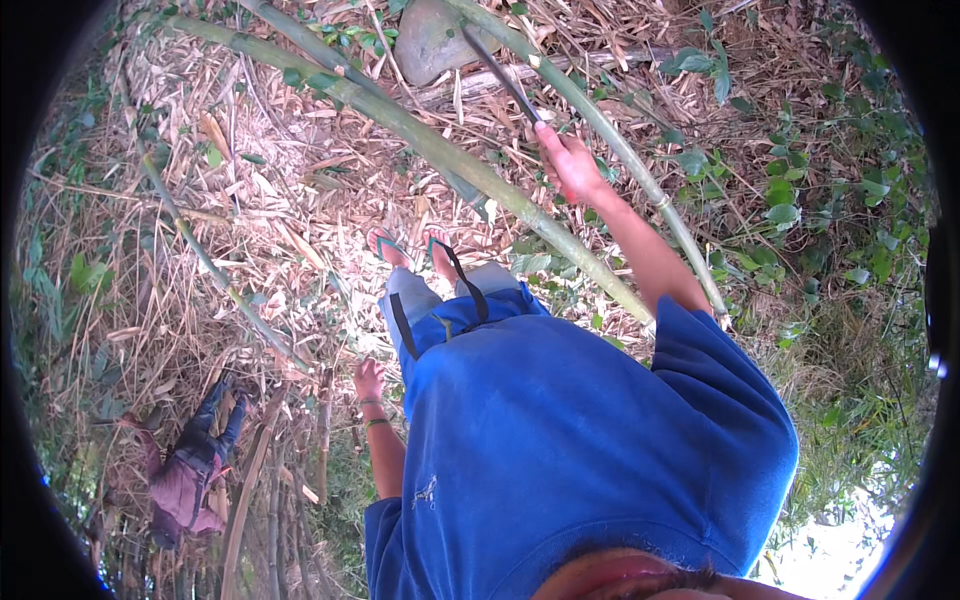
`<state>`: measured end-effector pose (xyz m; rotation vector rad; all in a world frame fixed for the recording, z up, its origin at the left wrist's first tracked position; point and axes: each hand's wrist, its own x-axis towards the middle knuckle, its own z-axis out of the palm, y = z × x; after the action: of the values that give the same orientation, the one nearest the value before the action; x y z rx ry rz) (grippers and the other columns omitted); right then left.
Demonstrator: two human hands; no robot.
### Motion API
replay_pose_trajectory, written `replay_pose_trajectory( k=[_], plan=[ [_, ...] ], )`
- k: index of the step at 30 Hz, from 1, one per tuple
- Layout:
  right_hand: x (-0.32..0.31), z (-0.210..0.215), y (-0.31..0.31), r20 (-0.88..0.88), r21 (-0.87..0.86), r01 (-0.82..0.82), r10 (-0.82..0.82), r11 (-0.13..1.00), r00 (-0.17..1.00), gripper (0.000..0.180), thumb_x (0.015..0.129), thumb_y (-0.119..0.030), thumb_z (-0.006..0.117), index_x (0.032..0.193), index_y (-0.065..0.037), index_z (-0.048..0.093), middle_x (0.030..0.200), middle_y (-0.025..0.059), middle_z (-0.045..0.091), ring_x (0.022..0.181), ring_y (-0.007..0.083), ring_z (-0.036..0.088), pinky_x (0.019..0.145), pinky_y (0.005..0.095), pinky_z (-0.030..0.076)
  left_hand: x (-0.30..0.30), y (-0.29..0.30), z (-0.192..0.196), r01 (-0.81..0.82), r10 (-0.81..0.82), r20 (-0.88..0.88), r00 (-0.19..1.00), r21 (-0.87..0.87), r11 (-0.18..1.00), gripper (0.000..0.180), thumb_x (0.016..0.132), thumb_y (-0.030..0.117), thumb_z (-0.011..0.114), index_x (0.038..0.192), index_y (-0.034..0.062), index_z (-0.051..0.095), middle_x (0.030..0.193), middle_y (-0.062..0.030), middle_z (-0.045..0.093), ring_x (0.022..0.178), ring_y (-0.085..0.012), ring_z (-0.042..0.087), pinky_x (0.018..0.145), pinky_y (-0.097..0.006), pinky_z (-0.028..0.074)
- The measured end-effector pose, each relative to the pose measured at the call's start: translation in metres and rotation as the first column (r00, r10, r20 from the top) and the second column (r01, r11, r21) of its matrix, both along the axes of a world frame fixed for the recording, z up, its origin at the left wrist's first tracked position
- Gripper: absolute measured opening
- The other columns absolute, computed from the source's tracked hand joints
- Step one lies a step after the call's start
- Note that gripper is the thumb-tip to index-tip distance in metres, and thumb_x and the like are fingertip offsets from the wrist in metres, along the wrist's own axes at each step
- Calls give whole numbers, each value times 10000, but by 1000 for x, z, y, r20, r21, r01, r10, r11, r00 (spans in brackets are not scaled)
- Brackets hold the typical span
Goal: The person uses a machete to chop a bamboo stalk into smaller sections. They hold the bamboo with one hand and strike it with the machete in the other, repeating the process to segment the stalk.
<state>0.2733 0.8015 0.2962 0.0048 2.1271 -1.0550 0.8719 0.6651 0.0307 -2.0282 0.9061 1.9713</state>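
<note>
Two of the long green bamboo poles (500, 190) flank the right arm (645, 245) of the worker (560, 430). The left pole has its long axis slanting from far ahead on the left to a near end by the right sleeve (720, 370); the right pole (612, 138) bows along a similar slant, farther right. Smaller is the grey stone (425, 50) ahead, mostly between these poles. Then comes the knife (505, 83), dark-bladed and slim, seen between the two poles but nearer the right one. It runs forward and leftward out of the right grip (568, 165), its long axis roughly following the bamboo's slant, tip pointing away from the body toward the stone. Whether the blade touches anything cannot be told. The right grip is closed round the handle, with the right pole just beside it. The left grip (369, 380) is near the left hip, well apart from the knife; whether its fingers pinch anything cannot be told.
</note>
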Motion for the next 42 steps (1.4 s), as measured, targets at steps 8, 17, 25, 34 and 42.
replay_pose_trajectory(
  k=[8,17,25,34,42],
  plan=[
    [42,-112,167,342,612,-233,13,756,940,833,871,-724,450,839,81,663,799,235,673,774,305,674,800,433,517,-8,-15,5,-160,153,-117,981,-49,986,303,931,234,601,1195,96,547,957,-67,630,760,-153,607,553,-260,447],
    [48,-79,84,-587,273,-73,226,959,777,628,958,-604,429,699,-42,538,478,70,461,394,172,459,585,442,476,-11,-2,1,-141,139,-54,989,-28,990,291,939,197,591,1206,92,544,899,-82,625,657,-147,577,497,-244,417],
    [18,-45,241,293,603,10,-234,797,927,498,957,-531,509,851,-56,617,469,13,408,360,144,435,352,345,385,2,-1,13,-88,78,-82,994,-127,988,312,944,230,568,1217,87,527,929,-90,653,726,-189,624,594,-279,465],
    [52,-24,138,118,298,139,-181,944,976,659,930,-638,469,1168,-35,584,628,4,500,507,105,472,469,312,430,3,-60,2,186,-186,-93,978,-3,982,385,957,252,542,1321,142,474,1121,-156,632,962,-285,623,768,-404,484],
    [148,-45,181,-152,339,111,-62,934,986,461,901,-532,580,1002,-95,686,834,138,677,786,285,666,737,410,511,-64,-134,9,468,-468,-70,881,-13,883,461,953,317,540,1375,181,411,1319,-158,549,1202,-330,547,941,-473,439]
  ],
)
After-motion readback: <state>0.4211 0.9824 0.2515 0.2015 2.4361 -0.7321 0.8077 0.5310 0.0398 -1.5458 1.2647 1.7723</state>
